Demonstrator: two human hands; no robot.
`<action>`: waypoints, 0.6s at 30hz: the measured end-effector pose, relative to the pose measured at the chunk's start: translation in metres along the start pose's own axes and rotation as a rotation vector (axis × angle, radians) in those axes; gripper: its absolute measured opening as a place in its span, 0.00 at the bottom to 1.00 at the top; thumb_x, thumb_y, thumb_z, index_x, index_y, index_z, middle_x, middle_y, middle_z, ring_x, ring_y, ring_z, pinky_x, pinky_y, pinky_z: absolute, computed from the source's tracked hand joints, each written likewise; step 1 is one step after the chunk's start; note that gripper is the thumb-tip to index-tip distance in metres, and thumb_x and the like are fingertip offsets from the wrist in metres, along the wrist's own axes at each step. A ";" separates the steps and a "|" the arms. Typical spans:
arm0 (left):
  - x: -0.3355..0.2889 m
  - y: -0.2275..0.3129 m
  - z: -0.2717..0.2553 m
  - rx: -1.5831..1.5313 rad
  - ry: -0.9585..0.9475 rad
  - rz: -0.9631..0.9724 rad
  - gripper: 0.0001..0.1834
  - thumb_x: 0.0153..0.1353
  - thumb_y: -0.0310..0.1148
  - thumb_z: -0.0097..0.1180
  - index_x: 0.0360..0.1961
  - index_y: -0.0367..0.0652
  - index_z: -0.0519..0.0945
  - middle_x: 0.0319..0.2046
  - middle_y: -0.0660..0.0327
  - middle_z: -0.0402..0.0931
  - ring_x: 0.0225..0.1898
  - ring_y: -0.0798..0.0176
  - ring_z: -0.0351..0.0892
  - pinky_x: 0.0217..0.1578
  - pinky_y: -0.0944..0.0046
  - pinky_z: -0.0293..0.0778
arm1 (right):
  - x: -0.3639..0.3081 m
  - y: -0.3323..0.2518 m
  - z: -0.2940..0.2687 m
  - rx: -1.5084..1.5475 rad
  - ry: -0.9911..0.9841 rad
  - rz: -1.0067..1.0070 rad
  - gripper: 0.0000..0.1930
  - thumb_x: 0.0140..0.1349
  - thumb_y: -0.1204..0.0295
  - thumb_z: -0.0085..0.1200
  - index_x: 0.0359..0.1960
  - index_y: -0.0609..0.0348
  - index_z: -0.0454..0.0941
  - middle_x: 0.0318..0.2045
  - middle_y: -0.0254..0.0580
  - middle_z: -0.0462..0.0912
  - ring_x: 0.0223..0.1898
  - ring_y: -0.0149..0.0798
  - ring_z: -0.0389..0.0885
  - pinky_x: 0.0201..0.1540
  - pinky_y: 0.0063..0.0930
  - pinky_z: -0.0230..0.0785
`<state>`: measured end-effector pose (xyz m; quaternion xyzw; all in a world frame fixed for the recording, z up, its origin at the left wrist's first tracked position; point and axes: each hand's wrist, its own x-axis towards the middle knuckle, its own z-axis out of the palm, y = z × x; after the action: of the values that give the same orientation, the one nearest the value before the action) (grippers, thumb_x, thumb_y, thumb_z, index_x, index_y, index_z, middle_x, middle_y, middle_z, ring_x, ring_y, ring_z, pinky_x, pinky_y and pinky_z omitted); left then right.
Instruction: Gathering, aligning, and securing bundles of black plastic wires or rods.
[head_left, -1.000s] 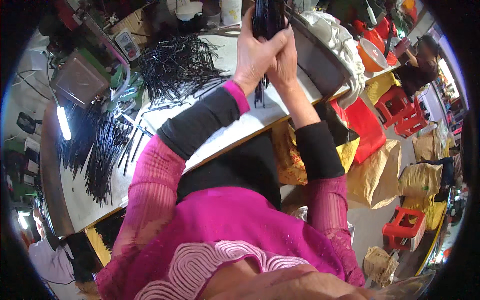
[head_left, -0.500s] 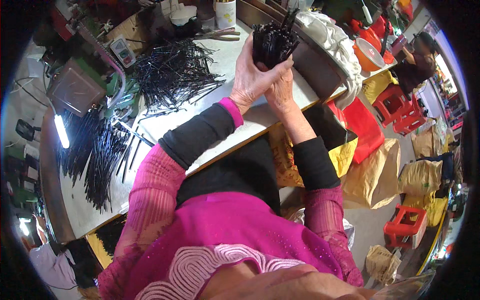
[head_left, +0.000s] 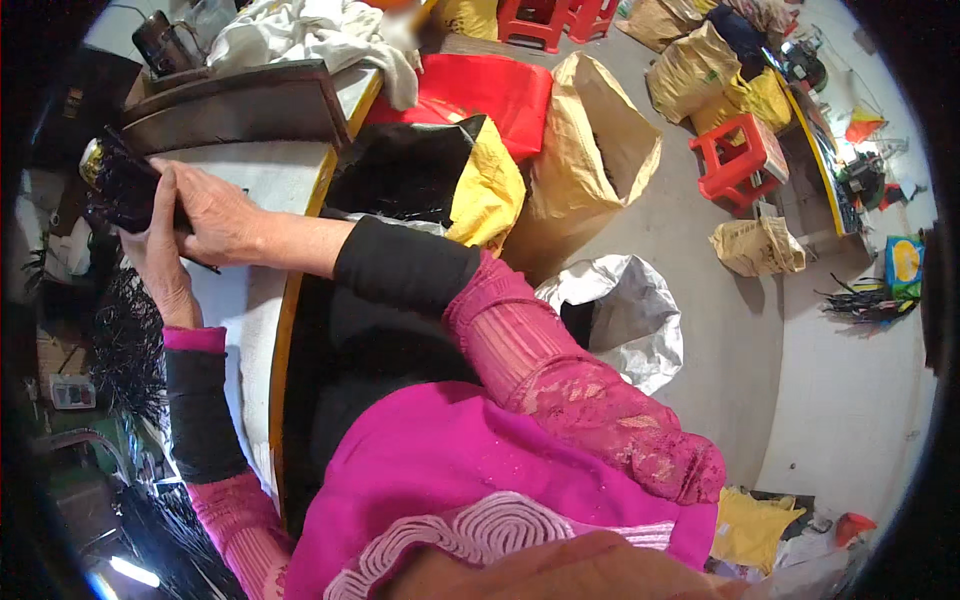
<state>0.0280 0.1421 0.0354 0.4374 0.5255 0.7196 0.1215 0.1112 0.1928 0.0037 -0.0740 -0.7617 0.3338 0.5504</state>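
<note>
Both hands share one grip on a bundle of thin black strips (head_left: 122, 190) at the left edge of the view. Right hand (head_left: 215, 215): fingers closed over the near side of the bundle, forearm in a black sleeve running back toward the body. Left hand (head_left: 165, 265): palm pressed against the underside of the bundle, fingers curled up around it. The bundle is held just above the white table (head_left: 255, 180), close to its far end. A dark tray (head_left: 240, 105) stands on the table just beyond the hands, with white cloth (head_left: 310, 40) heaped behind it. More loose black strips (head_left: 125, 345) lie on the table below the left wrist. On the floor to the right stand a brown paper sack (head_left: 590, 150), a white sack (head_left: 625, 315) and a red stool (head_left: 735, 160)
</note>
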 end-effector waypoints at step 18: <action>0.008 -0.012 -0.002 0.022 0.061 -0.021 0.18 0.49 0.31 0.65 0.41 0.34 0.77 0.38 0.60 0.76 0.35 0.68 0.75 0.37 0.69 0.73 | -0.016 0.019 0.029 0.122 -0.014 0.078 0.42 0.40 0.76 0.49 0.60 0.77 0.44 0.60 0.69 0.50 0.64 0.61 0.47 0.67 0.39 0.40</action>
<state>0.0184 0.1505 0.0291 0.4111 0.5414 0.7253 0.1082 0.0869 0.1875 -0.0248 -0.0676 -0.7403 0.4016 0.5350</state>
